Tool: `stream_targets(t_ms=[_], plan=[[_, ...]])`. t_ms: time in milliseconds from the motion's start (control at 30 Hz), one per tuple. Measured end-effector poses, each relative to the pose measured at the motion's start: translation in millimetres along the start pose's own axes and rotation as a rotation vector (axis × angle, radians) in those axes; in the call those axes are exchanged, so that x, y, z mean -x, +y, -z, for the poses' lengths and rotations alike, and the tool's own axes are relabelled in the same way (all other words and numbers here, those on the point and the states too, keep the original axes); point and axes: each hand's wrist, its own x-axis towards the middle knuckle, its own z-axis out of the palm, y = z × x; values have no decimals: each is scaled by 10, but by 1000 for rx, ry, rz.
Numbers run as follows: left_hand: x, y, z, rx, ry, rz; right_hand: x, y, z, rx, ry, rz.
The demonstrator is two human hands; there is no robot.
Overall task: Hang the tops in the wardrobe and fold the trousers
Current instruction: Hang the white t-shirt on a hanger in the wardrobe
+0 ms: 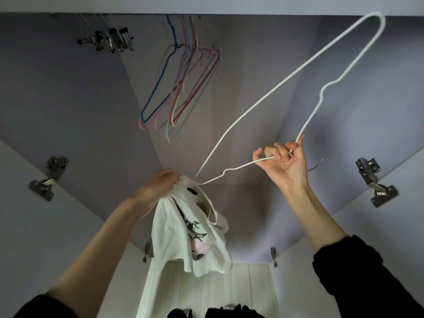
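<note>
Left hand [158, 184]: fingers bunched round the neck of the top [183, 235], gripping the fabric and holding it up in front of the open wardrobe [252, 88].
Right hand [284, 164]: raised, fingers curled round the white hanger [270, 88] near its hook, holding it up and tilted.
Top: white, with a dark and pink print on the front and a black label inside the collar; it hangs from the left hand, lower centre of the view.
Hanger: thin white wire; its lower end touches the collar of the top just beside the left hand, and its far end points up to the right.
Spare hangers [181, 88]: a bunch in blue, pink and red, hanging inside the wardrobe, upper centre.
Clip hangers [110, 40]: metal, hanging at upper left.
Hinges [48, 177]: metal, on the open doors at both sides.
Sleeves [367, 283]: dark, pushed up both forearms.
</note>
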Motion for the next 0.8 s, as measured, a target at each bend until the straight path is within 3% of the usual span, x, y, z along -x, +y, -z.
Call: stream_targets(t_ms=[233,500,800], plan=[[25,101,-26,90,20,-10,-39,155,-115,21,-30,-47],[25,132,126,1,136,-28,-55,160,-115,-62,-52,-45],[103,141,274,173,103,-26,-59,156,-215,-62,-86,-67]])
